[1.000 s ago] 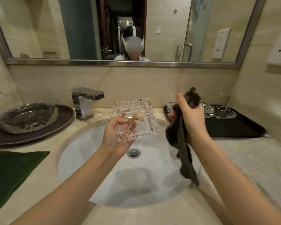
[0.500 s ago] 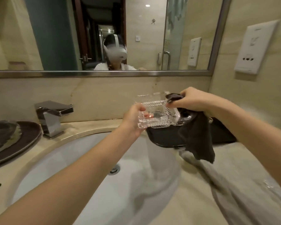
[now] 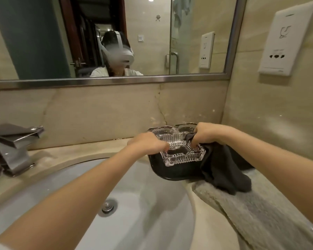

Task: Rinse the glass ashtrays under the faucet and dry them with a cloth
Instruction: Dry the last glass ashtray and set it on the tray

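No brand name or readable text appears; the white wall plate point(image 3: 285, 36) at upper right carries only a line-drawn pictogram above three dark socket openings, and its small print is too fine to read. The square ashtray point(image 3: 183, 153) is clear pressed glass with ribbed walls and notched rim, positioned low over the near left corner of the black tray point(image 3: 172, 173) — contact with the tray surface cannot be confirmed. Behind it, on the same tray, stand two further glass ashtrays point(image 3: 173, 131) with scalloped rims, partly hidden by the hands. The left hand point(image 3: 148, 144) grips the ashtray's left wall, fingers curled over the rim. The right hand point(image 3: 209, 133) has its fingers curled around a dark cloth point(image 3: 224, 167), pressing a fold of it into the ashtray's right inner corner; the rest of the cloth hangs limp over the tray's edge onto a grey terry towel point(image 3: 260, 208), which has a looped, coarse pile and lies flat on the tabletop point(image 3: 76, 152). The tabletop is polished beige stone, as is the backsplash. The oval basin point(image 3: 143, 204) is smooth white ceramic with a chrome drain point(image 3: 107, 207). The faucet point(image 3: 14, 147) at left is angular brushed metal with a flat lever.
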The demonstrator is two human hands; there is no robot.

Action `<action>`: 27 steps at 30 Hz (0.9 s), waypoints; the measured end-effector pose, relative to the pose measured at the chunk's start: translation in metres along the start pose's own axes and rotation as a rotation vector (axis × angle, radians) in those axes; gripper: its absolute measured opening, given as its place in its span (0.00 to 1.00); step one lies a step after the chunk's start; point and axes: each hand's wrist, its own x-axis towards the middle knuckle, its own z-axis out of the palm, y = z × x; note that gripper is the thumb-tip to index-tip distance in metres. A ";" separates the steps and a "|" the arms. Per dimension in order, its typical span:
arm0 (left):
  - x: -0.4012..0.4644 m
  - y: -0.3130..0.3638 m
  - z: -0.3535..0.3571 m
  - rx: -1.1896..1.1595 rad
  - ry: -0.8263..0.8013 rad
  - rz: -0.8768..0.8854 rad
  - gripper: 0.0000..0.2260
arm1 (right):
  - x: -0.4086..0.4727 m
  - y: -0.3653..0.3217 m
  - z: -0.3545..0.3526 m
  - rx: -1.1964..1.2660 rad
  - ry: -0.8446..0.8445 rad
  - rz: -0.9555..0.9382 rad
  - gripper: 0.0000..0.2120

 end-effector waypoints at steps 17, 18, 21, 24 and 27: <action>0.004 -0.018 0.024 0.126 0.038 -0.018 0.16 | 0.020 0.009 0.031 0.032 -0.064 -0.025 0.14; 0.003 -0.018 0.025 0.115 0.044 -0.017 0.16 | 0.020 0.011 0.032 0.039 -0.060 -0.031 0.13; 0.003 -0.022 0.029 0.049 0.049 -0.038 0.15 | 0.020 0.015 0.033 0.057 -0.039 -0.043 0.17; -0.003 -0.025 0.028 -0.050 0.057 -0.042 0.19 | 0.015 0.018 0.031 0.051 -0.025 -0.039 0.26; -0.011 -0.027 0.022 -0.209 0.131 -0.017 0.19 | 0.008 0.019 0.026 0.065 0.039 -0.048 0.26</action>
